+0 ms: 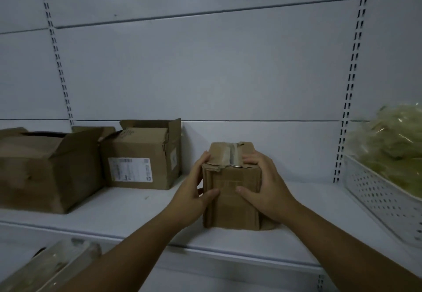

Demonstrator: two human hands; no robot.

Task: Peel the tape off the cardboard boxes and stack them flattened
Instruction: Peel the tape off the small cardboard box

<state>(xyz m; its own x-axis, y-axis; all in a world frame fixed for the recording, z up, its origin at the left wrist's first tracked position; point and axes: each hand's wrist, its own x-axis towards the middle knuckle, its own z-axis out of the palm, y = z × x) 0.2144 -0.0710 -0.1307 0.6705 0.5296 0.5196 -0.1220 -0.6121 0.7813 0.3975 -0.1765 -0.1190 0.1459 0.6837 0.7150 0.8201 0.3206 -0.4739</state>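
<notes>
Left hand (194, 192) and right hand (266, 188) — fingers curled round the small taped box (229, 210) between them

- Bare shelf (319, 192) between the small box (231, 202) and the white basket (376, 198) — room to pass.
- On the left, the big open box (45, 172) and the labelled box (141, 156) stand in the way.

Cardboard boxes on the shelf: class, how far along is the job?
Done: nothing flattened or stacked; the large box and labelled box stand open-topped on the shelf. In hand: left hand and right hand grip the small box, tape across its top. Left: peel it, flatten all three, stack.
</notes>
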